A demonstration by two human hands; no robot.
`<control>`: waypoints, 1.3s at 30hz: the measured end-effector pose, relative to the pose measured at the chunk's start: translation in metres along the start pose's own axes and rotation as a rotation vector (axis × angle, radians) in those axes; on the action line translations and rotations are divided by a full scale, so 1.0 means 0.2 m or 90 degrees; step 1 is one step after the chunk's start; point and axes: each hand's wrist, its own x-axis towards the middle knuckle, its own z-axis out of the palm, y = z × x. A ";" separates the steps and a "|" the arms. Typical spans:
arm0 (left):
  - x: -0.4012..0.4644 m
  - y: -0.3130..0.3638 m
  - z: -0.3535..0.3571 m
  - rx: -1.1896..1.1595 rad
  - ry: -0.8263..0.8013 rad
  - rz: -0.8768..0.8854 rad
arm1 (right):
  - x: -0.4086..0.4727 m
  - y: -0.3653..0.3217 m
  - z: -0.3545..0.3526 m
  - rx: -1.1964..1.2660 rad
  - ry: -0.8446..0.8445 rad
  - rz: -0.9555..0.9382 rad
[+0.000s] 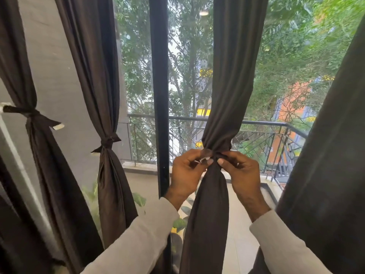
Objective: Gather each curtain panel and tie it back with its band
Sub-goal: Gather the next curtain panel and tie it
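A person in pale long sleeves stands at a tall window, working on a dark brown curtain panel (227, 86) hanging at centre. The panel is gathered to a narrow waist at its band (219, 152), directly in front of the hands. The left hand (187, 171) pinches a band end with a white tip; the right hand (240, 169) grips the band from the other side, fingers (222, 162) curled on the cloth. To the left, two more panels (107, 107) hang already tied. An untied panel (331, 155) hangs at far right. Beyond the glass are a balcony railing (264, 123) and trees.
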 end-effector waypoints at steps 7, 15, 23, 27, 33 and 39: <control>-0.08 0.16 0.14 0.163 0.144 0.154 | -0.09 -0.10 0.04 0.030 0.099 -0.071; 0.18 0.33 0.13 0.355 0.060 0.262 | 0.06 -0.32 -0.13 -0.207 0.001 -0.391; 0.39 0.57 0.12 0.430 -0.181 0.374 | 0.28 -0.55 -0.21 -0.178 -0.131 -0.332; 0.37 0.63 0.16 0.323 -0.098 0.293 | 0.28 -0.58 -0.17 0.034 -0.004 -0.145; 0.31 0.64 0.16 0.432 -0.085 0.383 | 0.30 -0.66 -0.14 0.138 0.038 0.047; 0.32 0.62 0.14 0.581 -0.136 0.443 | 0.31 -0.72 -0.22 -0.017 -0.040 -0.016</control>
